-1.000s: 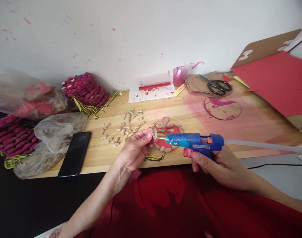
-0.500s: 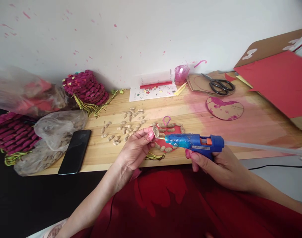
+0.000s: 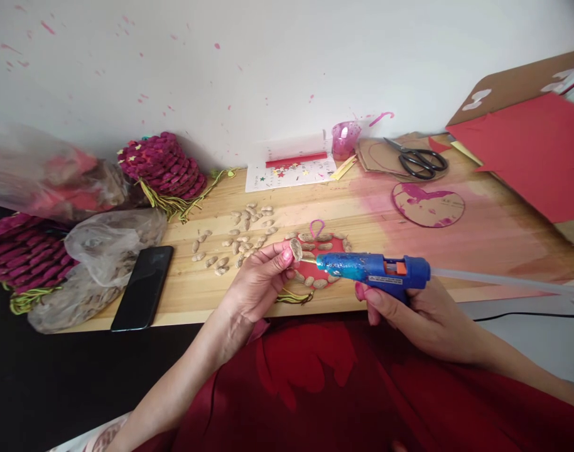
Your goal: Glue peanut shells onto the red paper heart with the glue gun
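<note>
Between the thumb and fingers of my left hand (image 3: 261, 276) is a peanut (image 3: 295, 249), held up above the table. My right hand (image 3: 414, 314) is wrapped round the handle of a blue glue gun (image 3: 362, 269), whose nozzle points left at the peanut, very close to it; whether they touch I cannot tell. Behind and below them lies a red piece (image 3: 334, 245) edged with peanuts, partly hidden by my left hand and the glue gun. A purple loop (image 3: 317, 228) sticks out at its top and yellow-green strings (image 3: 294, 297) at its bottom. Loose peanuts (image 3: 244, 242) lie scattered to the left.
A black phone (image 3: 142, 289) and plastic bags (image 3: 112, 245) lie at the left, near purple peanut bundles (image 3: 162, 166). At the back are a sheet with stars (image 3: 291, 179), a pink cup (image 3: 345, 139) and scissors (image 3: 416, 160). A cardboard heart (image 3: 428, 207) and red sheets (image 3: 536, 157) are at the right.
My right hand and the glue gun have shifted slightly to the right, with the nozzle drawn a little back from the peanut. My left hand keeps its hold almost unmoved.
</note>
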